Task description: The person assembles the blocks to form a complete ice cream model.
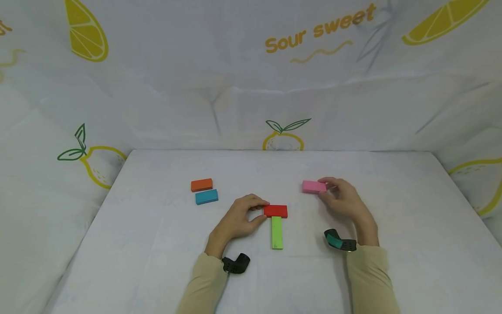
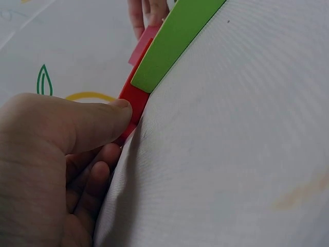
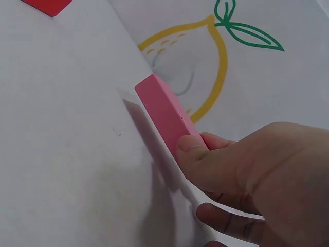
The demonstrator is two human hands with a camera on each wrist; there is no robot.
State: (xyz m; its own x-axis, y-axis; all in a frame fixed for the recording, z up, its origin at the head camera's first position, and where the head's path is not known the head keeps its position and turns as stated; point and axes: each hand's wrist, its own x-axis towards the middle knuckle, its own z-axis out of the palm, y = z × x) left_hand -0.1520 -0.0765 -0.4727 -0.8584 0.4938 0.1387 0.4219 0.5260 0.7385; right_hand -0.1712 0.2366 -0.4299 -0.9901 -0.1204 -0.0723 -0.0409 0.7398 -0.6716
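My left hand point(image 1: 242, 216) pinches the left end of a red block point(image 1: 276, 211), thumb on the near side and fingers on the far side. The red block lies crosswise against the top end of a light green block point(image 1: 276, 233), so the two form a T on the table. Farther right, my right hand point(image 1: 342, 197) pinches the right end of a pink block point(image 1: 313, 187) between thumb and fingers. In the right wrist view the pink block point(image 3: 167, 110) is raised a little, with its shadow on the white surface beside it.
An orange block point(image 1: 201, 185) and a blue block point(image 1: 206, 197) lie close together at the left back of the white table point(image 1: 129, 244). A white cloth point(image 1: 176, 109) printed with lemons hangs behind and at both sides. Each wrist wears a dark band.
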